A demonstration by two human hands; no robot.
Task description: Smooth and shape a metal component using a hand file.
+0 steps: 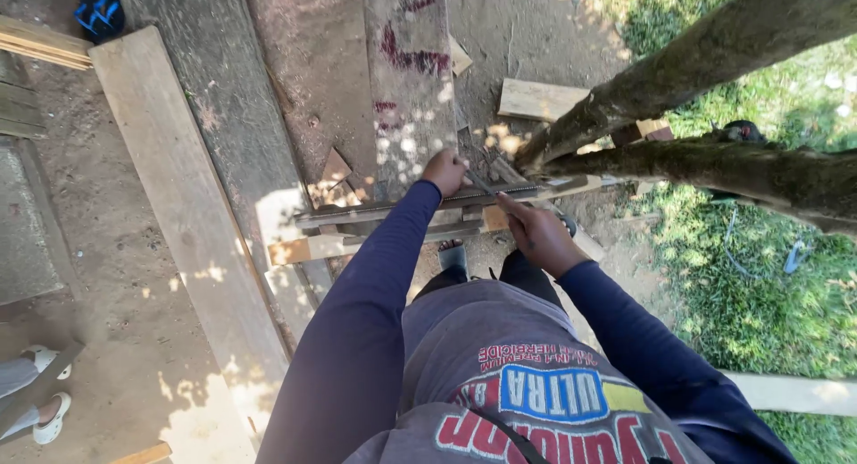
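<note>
Two hands, both in long dark-blue sleeves, work at the centre of the scene. The left hand [444,171] has its grip closed over the far side of a long, thin, dark saw blade [420,205]; the fingers are curled together on it. The right hand [536,234] lies on the near side, just right of the left hand, its fingers extended and pressed together against the blade's top edge; a small slim tool [478,182] shows between the two hands, but which hand carries it cannot be told.

The saw blade lies level, running left to right across a narrow pale wooden bar [312,248] and reaching to the two tree trunks [696,62] at the right, which fork apart toward the grass. Its upper edge looks finely toothed and grey.

Four broad planks [178,196] lie on the bare earth, running from near left to far; one bears dark red stains. One short pale offcut [536,98] lies far right. At the near left edge, two white shoes [45,419] of another person show.
</note>
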